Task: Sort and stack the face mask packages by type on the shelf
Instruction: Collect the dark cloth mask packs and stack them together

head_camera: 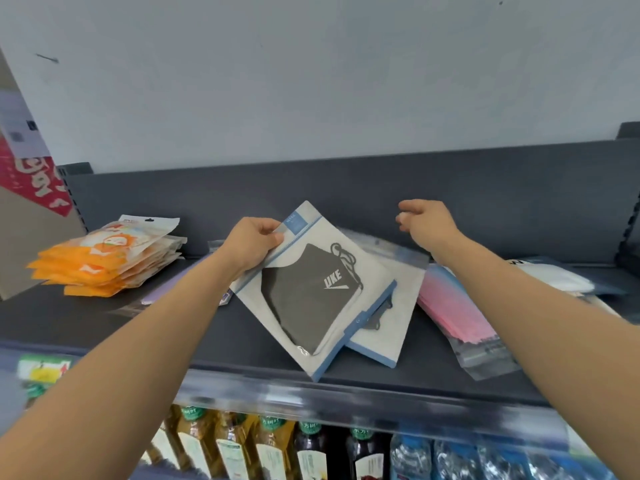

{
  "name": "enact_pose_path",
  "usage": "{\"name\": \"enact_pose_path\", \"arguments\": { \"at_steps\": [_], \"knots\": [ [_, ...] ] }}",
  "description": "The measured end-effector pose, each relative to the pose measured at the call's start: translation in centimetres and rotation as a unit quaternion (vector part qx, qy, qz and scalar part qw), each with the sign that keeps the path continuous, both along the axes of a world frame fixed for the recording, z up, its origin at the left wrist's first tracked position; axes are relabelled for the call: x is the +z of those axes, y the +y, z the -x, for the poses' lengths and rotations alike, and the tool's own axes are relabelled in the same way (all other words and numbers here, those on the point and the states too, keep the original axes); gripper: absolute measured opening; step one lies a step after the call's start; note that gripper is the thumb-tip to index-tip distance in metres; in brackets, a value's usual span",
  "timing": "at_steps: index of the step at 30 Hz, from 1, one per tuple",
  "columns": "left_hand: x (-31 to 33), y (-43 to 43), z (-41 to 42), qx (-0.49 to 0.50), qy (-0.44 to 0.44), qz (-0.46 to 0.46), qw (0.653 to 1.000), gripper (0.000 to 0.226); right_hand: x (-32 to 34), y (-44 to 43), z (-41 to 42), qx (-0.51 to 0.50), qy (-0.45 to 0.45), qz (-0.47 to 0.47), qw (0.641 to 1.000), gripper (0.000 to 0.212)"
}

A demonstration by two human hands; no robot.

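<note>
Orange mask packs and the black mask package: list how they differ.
The orange mask packs lie stacked at the left of the shelf; the black mask package is gripped by the left hand at a corner. The orange mask packs are orange-printed; the black mask package is pale, blue-edged, showing a dark mask. Both are flat pouches.

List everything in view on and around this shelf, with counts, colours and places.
grey-mask package: one, white pouch, blue trim, mid-shelf
matching package: one, white and blue, flat on shelf beneath it
orange packages: stack of several, orange and white, shelf left
pink mask pack: one, clear bag, right of centre
white mask pack: one, far right
lilac pack: one, left of centre, mostly hidden
shelf: one, dark grey
bottles: a row, amber, dark and blue, tier below
cardboard box: one, brown with red label, far left
left hand: pinches the grey-mask package's corner
right hand: loosely curled, holds nothing
</note>
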State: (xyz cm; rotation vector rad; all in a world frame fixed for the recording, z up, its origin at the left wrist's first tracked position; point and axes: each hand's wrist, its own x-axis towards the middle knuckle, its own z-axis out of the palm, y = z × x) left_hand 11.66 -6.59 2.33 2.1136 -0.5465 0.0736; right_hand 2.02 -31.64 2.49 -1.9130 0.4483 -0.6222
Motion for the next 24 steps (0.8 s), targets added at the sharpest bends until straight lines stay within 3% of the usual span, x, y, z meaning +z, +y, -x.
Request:
{"name": "enact_pose_path", "arguments": {
  "at_steps": [6,9,12,15,18,21,24],
  "knots": [
    [0.3,0.0,-1.8,-0.031,0.014,-0.043,0.998,0.02,-0.5,0.8,0.5,-0.039,0.142,0.089,0.985,0.039],
    [0.7,-2.0,-1.7,-0.092,0.005,-0.049,0.995,0.019,-0.9,1.6,0.7,0.042,0.123,0.033,0.991,0.037],
    [0.9,-4.4,-1.2,-0.152,-0.005,-0.033,0.988,0.019,-0.9,2.6,0.5,0.115,0.167,-0.012,0.979,0.032],
    [1.0,-5.9,-1.3,-0.161,-0.036,-0.034,0.986,0.02,-0.7,3.0,0.3,0.111,0.178,-0.069,0.975,0.023],
    [1.0,-6.0,-2.1,-0.104,-0.055,-0.034,0.992,0.03,-0.5,2.6,0.7,0.058,0.19,-0.129,0.972,0.026],
    [0.7,-4.9,-2.2,-0.065,0.011,-0.137,0.988,0.02,-1.0,2.0,1.5,0.005,0.224,-0.19,0.956,0.02],
    [-0.6,-3.8,-1.9,-0.076,0.143,-0.228,0.96,0.041,-1.9,2.5,2.2,-0.009,0.326,-0.136,0.935,0.013]
  ]
}}
